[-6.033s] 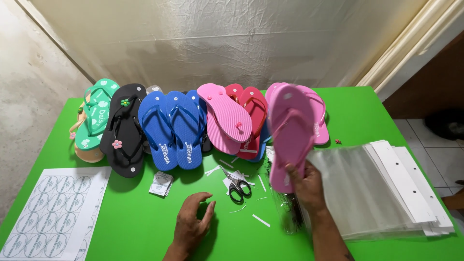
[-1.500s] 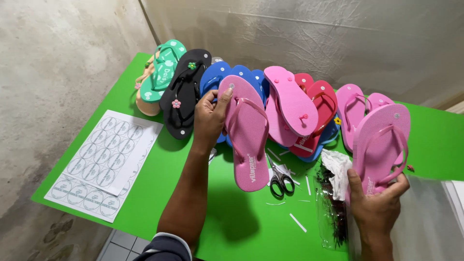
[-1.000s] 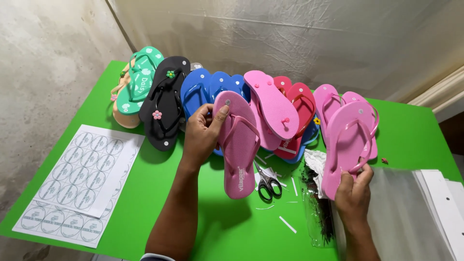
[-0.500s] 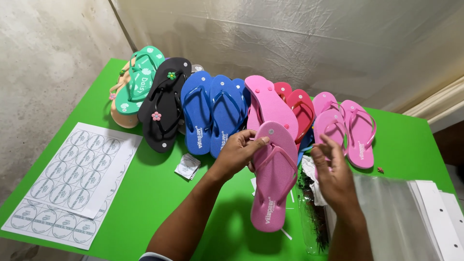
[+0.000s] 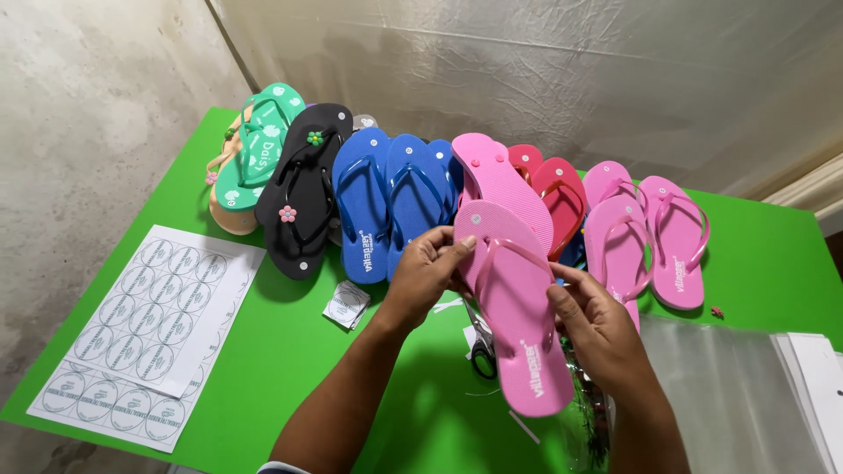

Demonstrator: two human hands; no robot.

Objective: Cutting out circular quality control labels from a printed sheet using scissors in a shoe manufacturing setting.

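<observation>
Both my hands hold one pink flip-flop above the green table, sole side down and straps up. My left hand grips its toe end, fingers curled over the edge. My right hand holds its right side, thumb by the strap. Behind it a row of flip-flops lies on the table: a green pair, a black pair with small flowers, a blue pair, another pink one, a red pair and a pink pair.
Sheets of round stickers lie at the left. Scissors lie partly hidden under the held flip-flop. A small white packet sits near my left wrist. Clear plastic bags are stacked at the right with white cards.
My right hand set its pink flip-flop down at the right of the row. My left hand carried the other pink flip-flop rightward, and now both hands hold it.
</observation>
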